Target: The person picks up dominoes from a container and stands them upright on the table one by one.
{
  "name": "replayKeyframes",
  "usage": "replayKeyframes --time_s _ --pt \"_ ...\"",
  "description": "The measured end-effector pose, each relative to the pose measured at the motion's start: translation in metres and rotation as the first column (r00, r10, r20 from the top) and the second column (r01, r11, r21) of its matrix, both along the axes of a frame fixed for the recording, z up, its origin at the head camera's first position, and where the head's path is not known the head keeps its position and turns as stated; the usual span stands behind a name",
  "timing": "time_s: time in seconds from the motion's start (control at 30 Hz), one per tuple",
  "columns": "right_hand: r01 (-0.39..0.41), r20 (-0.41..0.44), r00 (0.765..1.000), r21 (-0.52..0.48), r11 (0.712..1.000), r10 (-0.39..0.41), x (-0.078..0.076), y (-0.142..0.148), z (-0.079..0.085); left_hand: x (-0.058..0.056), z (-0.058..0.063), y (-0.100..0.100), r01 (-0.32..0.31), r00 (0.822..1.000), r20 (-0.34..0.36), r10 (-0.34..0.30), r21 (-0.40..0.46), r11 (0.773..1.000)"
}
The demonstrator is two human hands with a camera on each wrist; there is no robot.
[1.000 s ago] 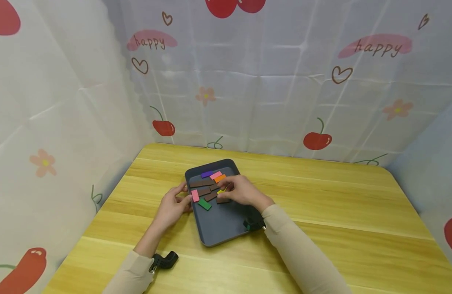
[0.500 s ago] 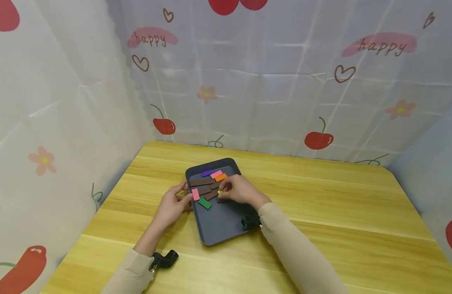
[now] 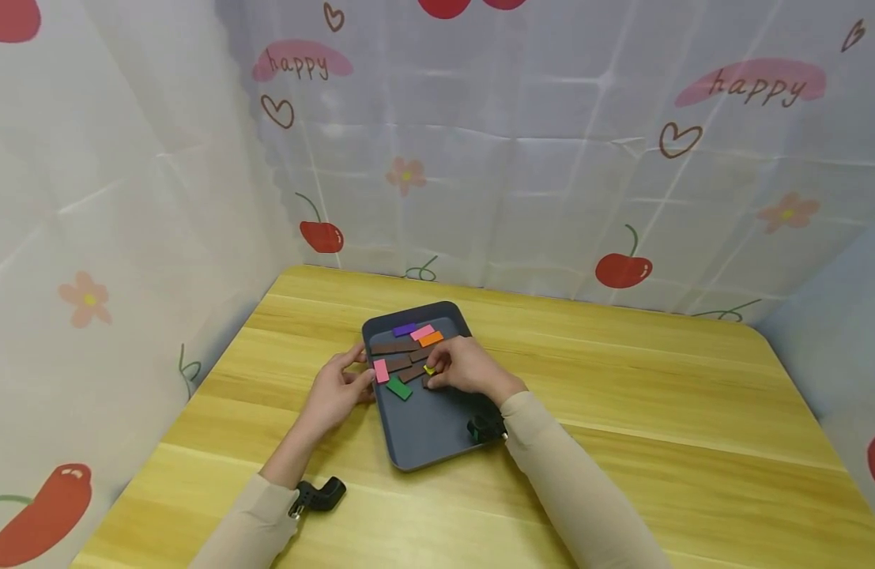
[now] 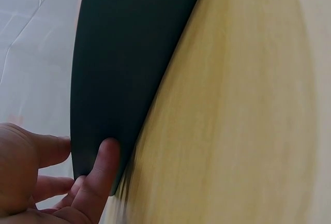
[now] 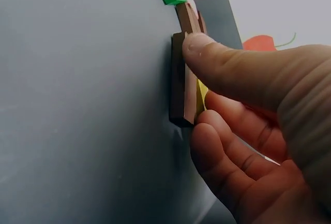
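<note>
A dark grey tray (image 3: pixel 437 431) lies on the table with small flat blocks in its far half. My left hand (image 3: pixel 335 393) holds the tray's left side, one finger (image 4: pixel 105 157) lying against the outer wall. Over the tray, my right hand (image 3: pixel 471 368) pinches a brown block (image 5: pixel 178 92): the thumb is on its upper edge, the fingertips on the far side. A yellow block (image 5: pixel 201 94) shows between that brown block and the fingers. Close by are a green block (image 3: pixel 399 388), a pink block (image 3: pixel 382 371) against the left wall, and several brown blocks (image 3: pixel 394 348).
Toward the tray's far end are a purple block (image 3: pixel 405 329), a second pink block (image 3: pixel 422 333) and an orange block (image 3: pixel 431 339). The wood-grain table (image 3: pixel 622 442) extends around the tray. A printed curtain (image 3: pixel 508 182) hangs behind it and at the sides.
The right thumb and fingers have closed in on the brown and yellow blocks, and the yellow one has shifted slightly. The left hand stays at the tray's side. The head view has tilted slightly.
</note>
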State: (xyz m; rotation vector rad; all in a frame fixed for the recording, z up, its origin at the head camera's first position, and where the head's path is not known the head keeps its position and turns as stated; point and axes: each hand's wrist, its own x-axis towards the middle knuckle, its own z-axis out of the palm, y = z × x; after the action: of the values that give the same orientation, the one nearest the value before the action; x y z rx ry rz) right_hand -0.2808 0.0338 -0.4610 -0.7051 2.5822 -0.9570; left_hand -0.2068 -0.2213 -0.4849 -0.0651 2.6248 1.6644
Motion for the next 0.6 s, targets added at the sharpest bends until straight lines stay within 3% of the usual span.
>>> replayKeyframes --time_s 0.6 --pt "-0.046 -0.009 0.999 0.025 0.999 0.047 0.0043 0.0025 0.0001 0.0042 0.0000 0.0028 -0.002 1.000 0.002 0.002 0.053 0.999"
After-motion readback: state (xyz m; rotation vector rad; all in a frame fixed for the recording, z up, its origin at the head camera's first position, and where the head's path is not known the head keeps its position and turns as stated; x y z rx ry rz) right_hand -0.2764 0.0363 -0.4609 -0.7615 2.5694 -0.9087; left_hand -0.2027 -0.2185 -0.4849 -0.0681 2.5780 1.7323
